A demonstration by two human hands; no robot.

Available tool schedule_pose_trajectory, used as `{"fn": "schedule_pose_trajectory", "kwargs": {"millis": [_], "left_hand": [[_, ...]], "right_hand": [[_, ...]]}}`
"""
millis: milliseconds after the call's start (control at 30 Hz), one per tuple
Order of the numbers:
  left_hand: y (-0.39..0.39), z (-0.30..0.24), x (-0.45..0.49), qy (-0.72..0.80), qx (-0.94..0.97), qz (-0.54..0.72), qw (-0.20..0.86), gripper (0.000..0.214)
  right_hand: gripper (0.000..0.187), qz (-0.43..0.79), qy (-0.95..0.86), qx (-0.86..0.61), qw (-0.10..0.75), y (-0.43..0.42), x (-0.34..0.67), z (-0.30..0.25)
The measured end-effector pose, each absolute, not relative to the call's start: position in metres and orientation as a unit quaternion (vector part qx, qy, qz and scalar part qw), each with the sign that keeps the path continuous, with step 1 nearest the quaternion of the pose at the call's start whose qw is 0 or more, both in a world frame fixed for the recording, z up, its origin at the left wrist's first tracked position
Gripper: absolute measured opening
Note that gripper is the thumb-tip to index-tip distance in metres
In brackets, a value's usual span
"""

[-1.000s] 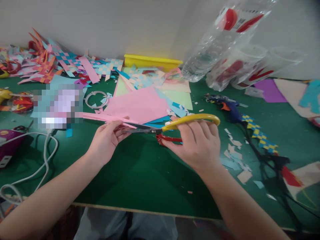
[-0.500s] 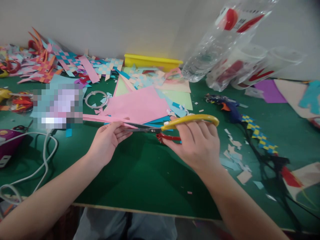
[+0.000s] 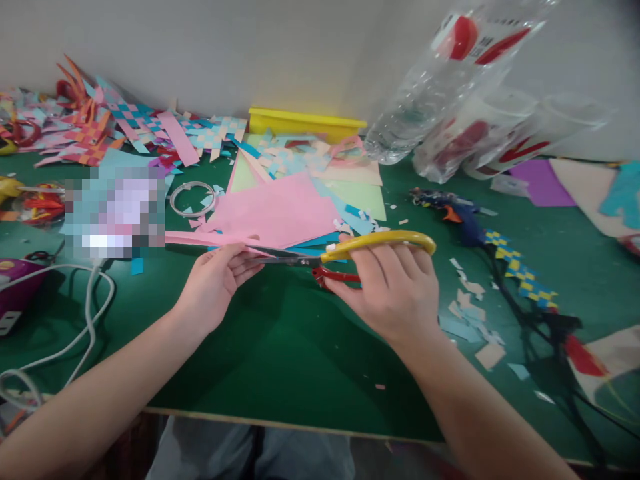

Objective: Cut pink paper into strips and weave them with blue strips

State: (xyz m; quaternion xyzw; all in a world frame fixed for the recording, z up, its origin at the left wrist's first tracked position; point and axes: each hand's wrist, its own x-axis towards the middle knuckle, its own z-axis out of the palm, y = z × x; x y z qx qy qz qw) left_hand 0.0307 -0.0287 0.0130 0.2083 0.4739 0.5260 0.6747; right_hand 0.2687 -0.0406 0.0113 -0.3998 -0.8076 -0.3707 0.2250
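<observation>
My left hand (image 3: pixel 215 283) pinches a narrow pink paper strip (image 3: pixel 195 237) near its right end, with the rest stretching off to the left. Through the handles of a pair of scissors (image 3: pixel 375 243), one yellow and one red, go the fingers of my right hand (image 3: pixel 395 287). The scissor blades point left and lie at the strip's end, close to my left fingertips. Whether the blades have cut into the paper I cannot tell. Behind them, larger pink sheets (image 3: pixel 280 207) lie on the green table (image 3: pixel 280 360).
Woven paper pieces (image 3: pixel 125 120) heap up at the back left, near a bracelet-like ring (image 3: pixel 193 199) and a white cable (image 3: pixel 90 320). A plastic bottle (image 3: pixel 415 100) and bagged cups (image 3: pixel 480 127) stand at the back right. Paper scraps (image 3: pixel 470 307) and a dark blue glue gun (image 3: pixel 465 227) lie rightward.
The scissor handles and my right fingers have closed together very slightly. My left hand and the pink strip stay almost where they were.
</observation>
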Motion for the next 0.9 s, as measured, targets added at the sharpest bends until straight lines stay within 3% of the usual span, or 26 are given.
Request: {"fn": "schedule_pose_trajectory", "kwargs": {"millis": [900], "left_hand": [[-0.0290, 0.0159, 0.0314, 0.475, 0.193, 0.530, 0.675, 0.013]], "right_hand": [[0.028, -0.362, -0.814, -0.390, 0.231, -0.0432, 0.2693, 0.0135]]}}
